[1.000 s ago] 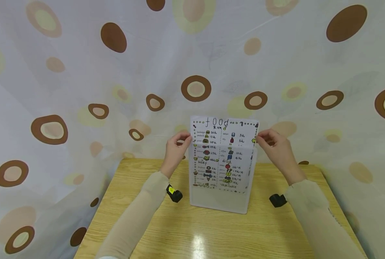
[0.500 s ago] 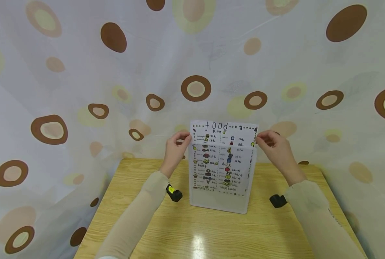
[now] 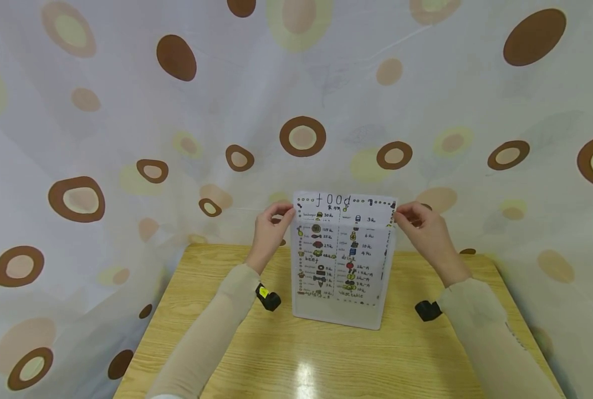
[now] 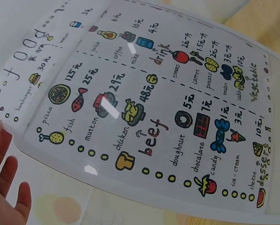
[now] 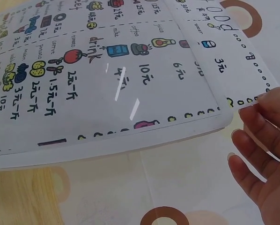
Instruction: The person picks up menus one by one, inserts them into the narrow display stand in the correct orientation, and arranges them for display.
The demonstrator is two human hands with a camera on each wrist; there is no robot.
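A wooden table [image 3: 216, 354] is backed by a spotted curtain [image 3: 127, 111]. Upright on it, a clear sleeve [image 3: 343, 313] is stood, the food menu sheet [image 3: 343, 244] partly inside, its top corners pinched by the left hand [image 3: 271, 224] and right hand [image 3: 423, 224]

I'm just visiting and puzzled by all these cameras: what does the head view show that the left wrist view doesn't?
Only the head view shows both hands, left hand and right hand, pinching the top corners of the menu sheet, the clear sleeve standing on the wooden table, and the spotted curtain. Only the left wrist view makes the small print readable, such as "beef" and "chocolate". Both show the sheet, partly inside the sleeve and headed "food".
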